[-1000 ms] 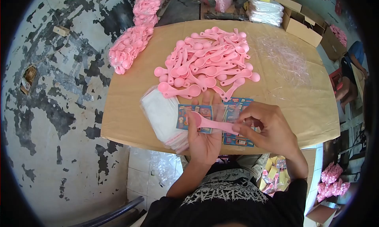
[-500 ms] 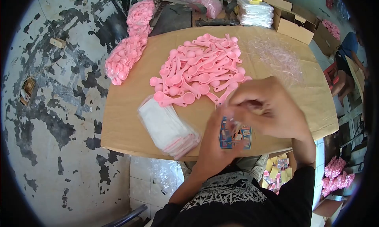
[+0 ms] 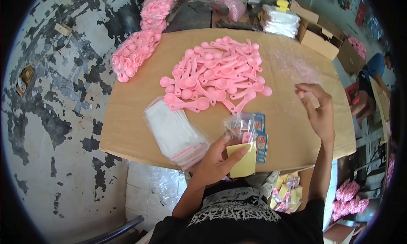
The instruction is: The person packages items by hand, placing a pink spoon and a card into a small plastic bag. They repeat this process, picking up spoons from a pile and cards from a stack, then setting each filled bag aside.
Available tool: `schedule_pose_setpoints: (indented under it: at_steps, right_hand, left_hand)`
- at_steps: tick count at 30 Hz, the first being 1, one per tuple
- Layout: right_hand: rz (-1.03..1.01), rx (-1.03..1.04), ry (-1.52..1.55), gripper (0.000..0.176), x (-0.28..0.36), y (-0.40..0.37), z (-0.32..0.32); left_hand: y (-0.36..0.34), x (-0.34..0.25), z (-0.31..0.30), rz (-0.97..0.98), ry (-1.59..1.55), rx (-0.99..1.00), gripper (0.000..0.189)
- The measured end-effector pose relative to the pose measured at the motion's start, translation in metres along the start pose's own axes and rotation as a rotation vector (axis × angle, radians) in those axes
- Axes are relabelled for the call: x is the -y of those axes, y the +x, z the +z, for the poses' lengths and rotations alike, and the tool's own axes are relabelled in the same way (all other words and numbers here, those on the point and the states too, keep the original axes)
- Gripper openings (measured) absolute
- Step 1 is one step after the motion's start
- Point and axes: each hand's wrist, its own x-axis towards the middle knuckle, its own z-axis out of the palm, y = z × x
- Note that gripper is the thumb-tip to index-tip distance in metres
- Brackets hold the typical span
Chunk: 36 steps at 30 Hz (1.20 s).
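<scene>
My left hand (image 3: 214, 161) is closed around a clear plastic bag (image 3: 238, 124) near the front edge of the table. Inside the bag sit a yellow card (image 3: 242, 164) and a pink piece, partly hidden, that looks like a measuring spoon. Blue printed cards (image 3: 261, 147) lie just behind the bag. Raised to the right, my right hand (image 3: 317, 110) has its thumb and fingers apart, and I see nothing in it. It is near a heap of thin clear plastic strips (image 3: 296, 64). To the left of my left hand lies a stack of clear bags (image 3: 171, 127).
Pink measuring spoons (image 3: 216, 70) are piled mid-table. Bagged spoons (image 3: 135, 53) lie at the left edge. Behind stand wrapped packs (image 3: 280, 21) and a cardboard box (image 3: 319, 38). A box of packed sets (image 3: 288, 193) is below the table. Another person (image 3: 373, 70) sits at right.
My hands were together over the printed cards and have parted. The right one moved right and opened. The left one now shows the bag with the yellow card in its grip.
</scene>
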Motion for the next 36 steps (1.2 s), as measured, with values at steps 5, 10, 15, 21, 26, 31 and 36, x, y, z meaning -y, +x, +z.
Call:
schedule_pose_setpoints:
  at_steps: [5, 10, 15, 21, 26, 31, 36]
  right_hand:
    - [-0.324, 0.296, 0.151, 0.028, 0.066, 0.004, 0.036]
    - [-0.120, 0.207, 0.378, 0.023, 0.065, 0.025, 0.038]
    - [-0.221, 0.373, 0.305, 0.031, 0.072, 0.012, 0.047]
    - [0.001, 0.498, 0.454, 0.025, 0.071, 0.009, 0.046]
    - [-0.254, 0.272, 0.290, 0.022, 0.078, 0.005, 0.057]
    - [-0.587, 0.167, 0.002, 0.021, 0.084, 0.009, 0.055]
    - [-0.650, 0.137, -0.073, 0.024, 0.071, 0.002, 0.069]
  left_hand:
    - [-0.003, 0.007, -0.001, 0.028, 0.342, 0.089, 0.041]
    - [-0.010, -0.008, 0.003, -0.017, 0.326, 0.022, 0.038]
    - [-0.015, -0.010, -0.006, -0.028, 0.473, 0.073, 0.038]
    - [-0.014, -0.004, -0.002, 0.173, 0.419, 0.068, 0.039]
    - [-0.007, -0.013, 0.003, -0.032, 0.080, -0.157, 0.034]
    - [-0.007, -0.008, 0.003, 0.041, 0.179, -0.181, 0.035]
    - [-0.012, -0.007, -0.001, 0.032, 0.154, -0.163, 0.036]
